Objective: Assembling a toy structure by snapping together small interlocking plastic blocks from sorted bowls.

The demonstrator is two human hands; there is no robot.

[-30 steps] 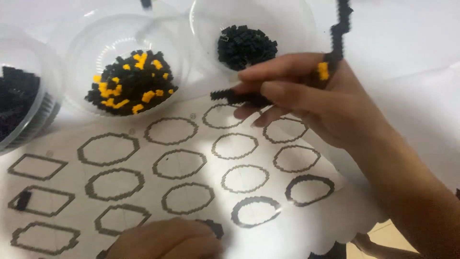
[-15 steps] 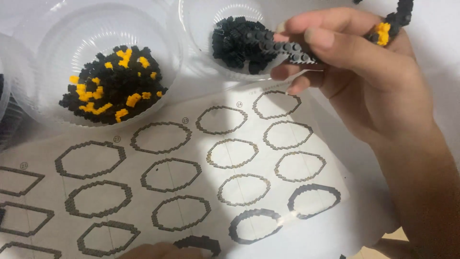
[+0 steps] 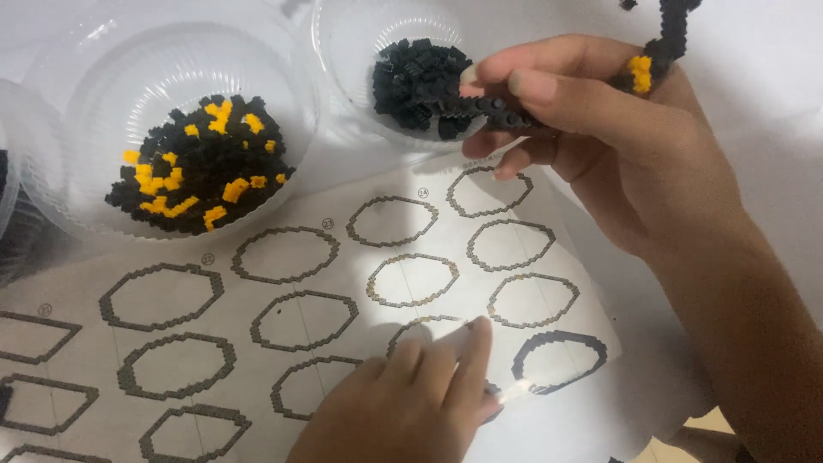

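Head view: a short black strip of beads (image 3: pixel 480 107) sits pinched between the thumb and forefinger of the right hand (image 3: pixel 600 129), held over the near rim of a clear plastic bowl of black beads (image 3: pixel 416 81). The strip's far end is hidden under the fingers, so its full length cannot be made out. A black and yellow bead piece (image 3: pixel 656 47) pokes up behind the knuckles and is cut off by the top edge. The left hand (image 3: pixel 411 403) lies flat on the pattern sheet (image 3: pixel 291 291), fingers pressed together, fingertips covering part of one printed ring outline; its wrist runs out of the bottom edge. A black bead ring (image 3: pixel 553 360) lies on the sheet just beside those fingertips, partly washed out by glare.

Against half a second ago, the left hand has come well up onto the sheet from the bottom edge, and the right hand holds much the same spot at the bowl.

A larger clear bowl of black and yellow beads (image 3: pixel 189 163) stands to the left, apart from both hands. A third bowl (image 3: pixel 13 214) is cut by the left edge. Bare white table (image 3: pixel 763 103) lies open to the right of the right hand.
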